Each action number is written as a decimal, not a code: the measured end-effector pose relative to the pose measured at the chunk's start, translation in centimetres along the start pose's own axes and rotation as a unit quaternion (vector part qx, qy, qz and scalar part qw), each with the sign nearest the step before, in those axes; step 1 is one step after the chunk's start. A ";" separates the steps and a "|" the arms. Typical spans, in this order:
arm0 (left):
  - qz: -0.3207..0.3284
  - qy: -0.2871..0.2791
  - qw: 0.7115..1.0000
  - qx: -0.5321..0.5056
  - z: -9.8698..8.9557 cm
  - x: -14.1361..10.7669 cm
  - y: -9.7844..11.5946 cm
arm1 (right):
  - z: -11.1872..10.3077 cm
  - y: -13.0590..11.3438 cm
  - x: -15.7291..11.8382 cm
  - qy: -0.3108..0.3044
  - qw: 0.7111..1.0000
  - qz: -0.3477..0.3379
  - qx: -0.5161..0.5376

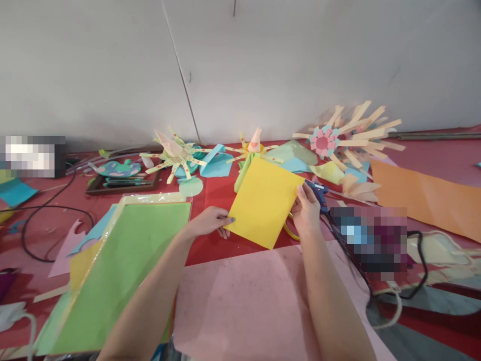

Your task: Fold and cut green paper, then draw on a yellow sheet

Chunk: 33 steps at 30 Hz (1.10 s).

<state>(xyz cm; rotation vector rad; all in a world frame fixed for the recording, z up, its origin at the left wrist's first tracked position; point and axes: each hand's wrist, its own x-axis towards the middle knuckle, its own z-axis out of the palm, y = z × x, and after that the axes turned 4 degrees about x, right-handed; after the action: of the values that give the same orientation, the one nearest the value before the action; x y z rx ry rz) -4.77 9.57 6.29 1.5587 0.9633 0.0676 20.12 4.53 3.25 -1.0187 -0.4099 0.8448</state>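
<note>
A yellow sheet of paper (265, 203) is held up, tilted, over the red table. My left hand (213, 220) pinches its lower left corner, with the thumb on the front face. At the upper right corner my right hand (306, 206) grips the sheet between thumb and fingers. Behind the right hand lies a dark blue glue gun (318, 192), partly hidden. Part of a yellow ring-shaped handle (291, 229) shows under the sheet. Below the hands, a large pink sheet (240, 306) covers the front of the table.
Green sheets in a plastic sleeve (150, 240) lie at left. Behind stand paper crafts with radiating strips (176, 153) and a larger strip flower (326, 142). A tray (112, 186) holds pens. Orange paper (424, 193) and a cable (423, 260) are at right.
</note>
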 end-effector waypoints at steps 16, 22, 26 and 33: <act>0.033 0.107 0.993 -0.023 0.1 0.7 0.2 | 1.1 2.0 -2.0 -0.201 0.950 0.123 -0.206; 0.040 0.109 0.993 -0.031 0.0 0.6 0.3 | 1.1 1.5 -2.1 -0.213 0.954 0.072 -0.199; 0.039 0.106 0.993 -0.039 0.1 0.6 0.4 | 1.6 0.9 -2.7 -0.200 0.948 0.066 -0.240; 0.056 0.133 0.989 -0.036 0.0 0.5 0.3 | 1.8 0.4 -2.5 -0.080 0.970 -0.010 -0.231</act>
<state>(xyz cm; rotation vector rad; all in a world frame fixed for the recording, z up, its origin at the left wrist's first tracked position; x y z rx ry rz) -4.27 9.85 6.32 1.5606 1.0671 0.3933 17.17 3.71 3.96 -1.3749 -0.7790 0.8342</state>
